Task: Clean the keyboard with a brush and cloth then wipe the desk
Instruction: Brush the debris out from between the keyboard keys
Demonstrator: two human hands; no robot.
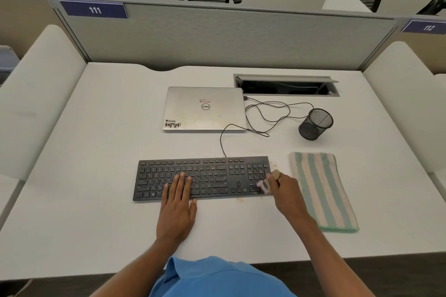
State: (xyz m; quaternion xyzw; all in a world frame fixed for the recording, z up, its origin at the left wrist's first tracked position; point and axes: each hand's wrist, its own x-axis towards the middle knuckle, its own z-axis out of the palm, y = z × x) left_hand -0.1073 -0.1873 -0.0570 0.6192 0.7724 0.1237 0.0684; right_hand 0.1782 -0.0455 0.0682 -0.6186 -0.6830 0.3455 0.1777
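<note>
Left hand [178, 202] flat, palm down, fingers [181, 179] spread and released, pressing on the middle keys of the black plastic keyboard [205, 177], which lies near the counter [96, 176] front edge. Right hand [284, 191] angled in at the keyboard's right end, fingers clenched around a small brush [265, 184], pinkish bristles on the numpad keys. Just right, a folded striped terry cloth [322, 190], green and cream, flat toward the counter's right edge.

Head view, looking forward and down over the desk [101, 176]
Wide and close above its near edge; the far edge meets a grey partition [217, 36]
</note>
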